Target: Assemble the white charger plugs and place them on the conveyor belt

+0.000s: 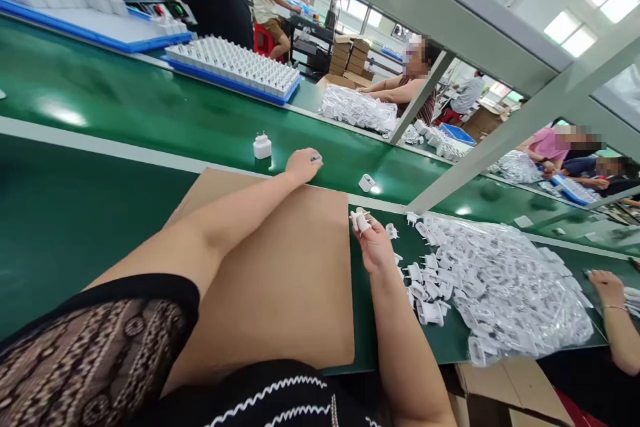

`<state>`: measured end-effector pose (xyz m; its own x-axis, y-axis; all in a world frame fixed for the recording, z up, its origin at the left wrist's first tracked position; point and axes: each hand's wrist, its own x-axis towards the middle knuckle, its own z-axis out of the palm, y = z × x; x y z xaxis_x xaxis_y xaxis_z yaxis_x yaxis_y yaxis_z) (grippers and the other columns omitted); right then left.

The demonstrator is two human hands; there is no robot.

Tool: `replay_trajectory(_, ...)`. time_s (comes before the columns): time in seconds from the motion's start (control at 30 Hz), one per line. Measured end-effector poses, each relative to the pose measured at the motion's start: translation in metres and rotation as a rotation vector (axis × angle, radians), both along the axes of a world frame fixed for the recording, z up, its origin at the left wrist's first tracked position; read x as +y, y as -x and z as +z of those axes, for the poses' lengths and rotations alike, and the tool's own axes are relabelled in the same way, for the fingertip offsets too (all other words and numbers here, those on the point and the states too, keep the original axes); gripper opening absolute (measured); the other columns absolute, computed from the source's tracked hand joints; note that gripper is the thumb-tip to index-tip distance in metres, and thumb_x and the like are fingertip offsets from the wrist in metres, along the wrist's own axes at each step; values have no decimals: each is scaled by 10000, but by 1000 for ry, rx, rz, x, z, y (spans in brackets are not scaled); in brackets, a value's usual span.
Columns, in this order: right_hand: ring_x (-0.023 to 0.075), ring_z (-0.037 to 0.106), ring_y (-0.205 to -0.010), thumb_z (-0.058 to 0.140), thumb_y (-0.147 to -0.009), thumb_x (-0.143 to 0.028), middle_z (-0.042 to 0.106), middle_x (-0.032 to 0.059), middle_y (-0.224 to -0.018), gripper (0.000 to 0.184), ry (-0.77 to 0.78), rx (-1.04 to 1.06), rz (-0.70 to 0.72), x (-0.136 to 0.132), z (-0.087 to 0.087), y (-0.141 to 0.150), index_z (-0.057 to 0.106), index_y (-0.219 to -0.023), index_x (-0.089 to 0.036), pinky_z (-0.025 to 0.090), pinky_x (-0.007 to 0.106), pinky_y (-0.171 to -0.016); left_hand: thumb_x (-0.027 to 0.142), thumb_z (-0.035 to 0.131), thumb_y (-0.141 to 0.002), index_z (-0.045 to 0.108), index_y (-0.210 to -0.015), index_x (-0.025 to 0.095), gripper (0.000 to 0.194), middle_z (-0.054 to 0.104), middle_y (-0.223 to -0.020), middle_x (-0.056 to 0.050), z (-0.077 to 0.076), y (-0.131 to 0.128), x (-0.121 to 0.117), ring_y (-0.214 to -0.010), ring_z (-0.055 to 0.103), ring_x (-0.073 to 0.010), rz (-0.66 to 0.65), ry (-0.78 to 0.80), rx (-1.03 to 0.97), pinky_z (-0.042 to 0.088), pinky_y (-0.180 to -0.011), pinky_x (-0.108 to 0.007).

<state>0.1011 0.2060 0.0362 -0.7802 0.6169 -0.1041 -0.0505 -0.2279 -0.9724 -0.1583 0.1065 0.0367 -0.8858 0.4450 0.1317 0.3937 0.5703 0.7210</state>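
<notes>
My left hand (303, 165) reaches out to the far edge of a brown cardboard sheet (280, 267), fingers curled, pinching something small at the edge of the green belt (150, 113). My right hand (371, 240) is closed on a white plug adapter (359, 220), held above the right edge of the cardboard. Two white adapters, one upright (262, 145) and one on its side (367, 182), sit on the belt just beyond my left hand. A big heap of bagged white adapters (500, 280) lies right of my right hand.
Blue trays of upright white adapters (235, 67) stand across the belt. Several other workers sit along the line; another person's hand (607, 287) rests at the right. A grey frame post (500, 140) slants over the belt. Cardboard boxes (350, 57) are stacked behind.
</notes>
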Motion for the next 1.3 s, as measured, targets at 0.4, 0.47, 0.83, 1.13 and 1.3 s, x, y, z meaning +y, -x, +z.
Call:
replay_trajectory(0.4,252,692,-1044,657,-857,-269,779,39,-1097,265,-883,-20,111,-25,2,-4,794,-1084,-284,532,428,-1007,407,882,-702,678,-1162,198,544,686,-1132,-88,-40,-144,-82,-996,659,-247,-543,-350,-135,545,-868,-362)
replay_trajectory(0.47,258,669,-1082,581,-864,-192,768,43,-1100,337,-1053,-52,177,-30,5,-4,779,-1119,-290,523,423,-1006,449,829,-769,678,-989,187,374,658,-1004,-67,-44,-140,-82,-880,634,-217,-544,-353,-130,528,-781,-343)
replay_trajectory(0.83,237,650,-922,514,-753,-35,708,41,-883,332,-1442,-164,262,-29,6,11,738,-884,-243,495,400,-978,405,765,-818,690,-914,179,257,621,-916,-39,-46,-136,-81,-787,596,-187,-542,-391,-207,485,-709,-326)
replay_trajectory(1.13,276,639,-1131,583,-926,-314,701,95,-1211,487,-1376,-138,115,-26,-12,1,555,-1405,-226,323,550,-1200,408,754,-777,737,-914,177,268,668,-893,-46,-44,-128,-73,-801,618,-204,-483,-339,-176,495,-730,-327)
replay_trajectory(1.3,429,492,-1315,616,-912,-381,570,242,-1399,565,-1327,-465,-230,27,4,-12,591,-1408,-113,394,610,-1098,418,764,-760,752,-1027,162,370,701,-1043,-66,-32,-47,-53,-917,641,-233,-123,-341,-91,517,-839,-343)
